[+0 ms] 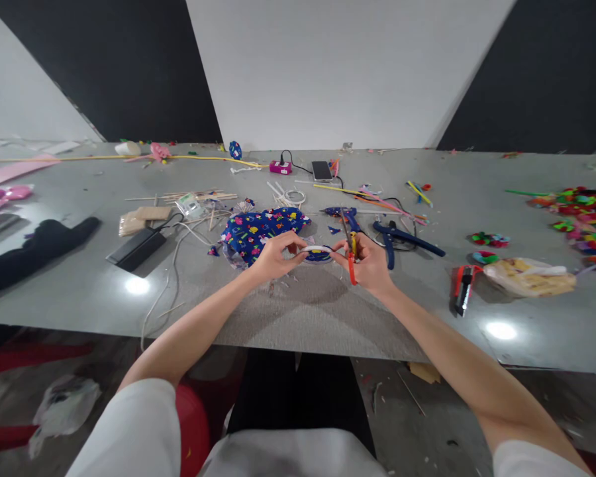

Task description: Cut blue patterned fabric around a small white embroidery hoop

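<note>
Here, both hands (322, 255), white-edged disc (318, 250), illegible labels (280, 169)

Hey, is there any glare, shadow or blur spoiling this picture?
In the head view, two white glare spots on the table, one each side; soft shadows below the left hand and right hand; the multicoloured pile at the right edge looks smeared; wide-angle stretching towards the edges.

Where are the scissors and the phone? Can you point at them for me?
Scissors (351, 266): head view, on the red handle.
Phone (322, 171): head view, middle of the dark screen.
</note>
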`<state>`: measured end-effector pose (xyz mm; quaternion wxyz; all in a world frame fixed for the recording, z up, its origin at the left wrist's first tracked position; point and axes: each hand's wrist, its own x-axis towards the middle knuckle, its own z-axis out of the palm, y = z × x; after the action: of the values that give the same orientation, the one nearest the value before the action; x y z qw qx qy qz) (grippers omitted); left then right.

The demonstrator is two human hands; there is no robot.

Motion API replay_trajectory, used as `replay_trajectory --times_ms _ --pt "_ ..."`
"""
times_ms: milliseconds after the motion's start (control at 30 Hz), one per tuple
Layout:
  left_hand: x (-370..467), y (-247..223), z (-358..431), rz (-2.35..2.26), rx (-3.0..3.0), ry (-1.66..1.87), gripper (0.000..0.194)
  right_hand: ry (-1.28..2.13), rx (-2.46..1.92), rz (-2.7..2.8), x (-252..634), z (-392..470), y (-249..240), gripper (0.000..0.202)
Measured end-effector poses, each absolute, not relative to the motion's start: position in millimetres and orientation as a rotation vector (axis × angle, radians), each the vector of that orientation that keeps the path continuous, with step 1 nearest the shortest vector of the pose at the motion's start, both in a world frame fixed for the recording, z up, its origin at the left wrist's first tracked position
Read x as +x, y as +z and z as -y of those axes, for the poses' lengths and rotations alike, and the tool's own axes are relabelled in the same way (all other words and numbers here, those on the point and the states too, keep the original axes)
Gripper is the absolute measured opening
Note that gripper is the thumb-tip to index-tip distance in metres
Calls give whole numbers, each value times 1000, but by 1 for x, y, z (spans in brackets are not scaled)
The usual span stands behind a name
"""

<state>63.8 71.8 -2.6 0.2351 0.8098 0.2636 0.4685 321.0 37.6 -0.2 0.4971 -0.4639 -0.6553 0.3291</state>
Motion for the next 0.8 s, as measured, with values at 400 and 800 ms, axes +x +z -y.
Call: replay_trajectory --times_ms 400,800 --pt "70 -7 -67 -615 2188 1137 25 746 -1160 1776 317 -27 6 42" --pt "71 -8 -65 -664 2160 1207 25 774 -1184 1758 316 -28 5 49"
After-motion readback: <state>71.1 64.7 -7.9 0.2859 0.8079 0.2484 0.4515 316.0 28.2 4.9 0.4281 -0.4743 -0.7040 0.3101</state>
